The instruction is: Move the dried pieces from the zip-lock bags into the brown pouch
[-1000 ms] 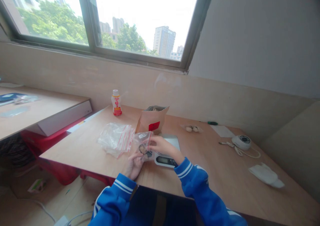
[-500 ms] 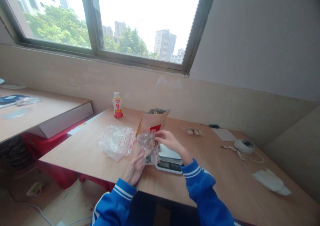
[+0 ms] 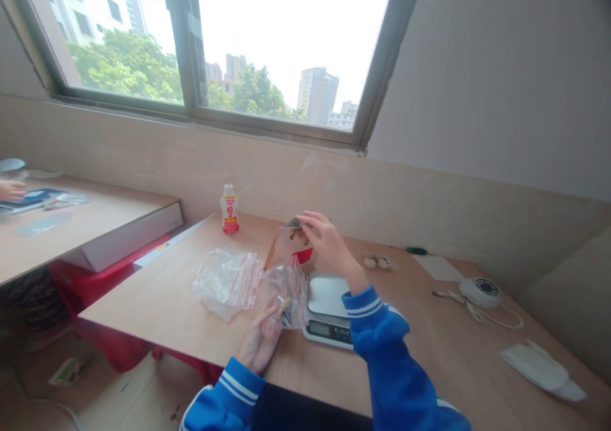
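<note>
My left hand holds a clear zip bag with a red seal line, its fingers closed round the lower part. A few dark and tan bits show inside the bag. Above it, my right hand is at the mouth of a tan stand-up pouch with a red label. A brown, dried-looking piece shows at its pinched fingertips; its exact kind is unclear. Just right of the zip bag lies a digital kitchen scale, partly covered by my right forearm.
Flat zip bags lie in a pile on the left. Behind them stands a white-and-red bottle. Toward the right are small pale round things, a white camera with its cable, and a crumpled white bag. Another person's hand shows at far left.
My right hand has moved from the zip bag's edge up to the pouch mouth, and a brown piece now shows at its fingers. My left hand stays on the zip bag. Another person's hand has appeared.
</note>
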Motion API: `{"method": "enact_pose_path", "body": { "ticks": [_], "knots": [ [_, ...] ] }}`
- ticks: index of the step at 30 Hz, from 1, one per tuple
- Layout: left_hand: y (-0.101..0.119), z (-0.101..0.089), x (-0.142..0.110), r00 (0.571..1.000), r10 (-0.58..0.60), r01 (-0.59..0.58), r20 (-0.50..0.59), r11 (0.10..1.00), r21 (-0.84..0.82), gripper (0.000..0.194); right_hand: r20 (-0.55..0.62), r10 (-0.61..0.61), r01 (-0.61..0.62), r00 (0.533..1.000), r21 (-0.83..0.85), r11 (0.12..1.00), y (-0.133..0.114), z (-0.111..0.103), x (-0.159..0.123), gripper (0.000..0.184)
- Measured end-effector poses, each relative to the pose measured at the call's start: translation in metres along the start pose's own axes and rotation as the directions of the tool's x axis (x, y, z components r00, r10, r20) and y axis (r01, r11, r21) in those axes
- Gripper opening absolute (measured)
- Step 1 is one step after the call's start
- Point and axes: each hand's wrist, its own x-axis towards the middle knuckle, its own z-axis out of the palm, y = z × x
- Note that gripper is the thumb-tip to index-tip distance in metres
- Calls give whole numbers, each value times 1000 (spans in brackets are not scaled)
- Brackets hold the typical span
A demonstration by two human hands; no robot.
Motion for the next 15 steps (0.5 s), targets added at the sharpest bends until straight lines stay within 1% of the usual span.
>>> {"method": "enact_pose_path", "body": {
  "ticks": [2, 6, 8, 10, 12, 13, 14, 15],
  "knots": [
    [0, 1, 0, 1000, -8, 8, -9, 1000, -22, 52, -27, 2, -2, 1000, -26, 1000, 7, 5, -7, 30],
    [0, 5, 0, 998, -22, 18, -53, 997, -69, 54, 7, -2, 2, 1000, -47, 999, 13, 10, -11, 29],
    [1, 5, 1, 997, -9, 2, -73, 996, -90, 54, -42, -2, 2, 999, 2, 1000, 13, 11, -13, 32],
    [1, 3, 2, 997, -3, -6, -83, 995, -101, 53, -149, 22, -11, 989, 72, 997, 16, 12, -21, 31],
    [2, 3, 2, 997, -8, 0, -78, 995, -104, 51, -244, 92, -68, 965, 104, 992, 25, 14, -34, 28],
    [2, 2, 3, 997, -10, 3, -72, 995, -104, 50, -263, 139, -119, 955, 90, 989, 33, 16, -43, 27],
    [2, 3, 3, 998, -13, 6, -69, 995, -104, 50, -252, 191, -184, 949, 49, 982, 43, 18, -52, 26],
    [3, 3, 3, 998, -16, 9, -66, 994, -105, 50, -216, 243, -252, 946, -15, 968, 53, 21, -60, 26]
  ]
}}
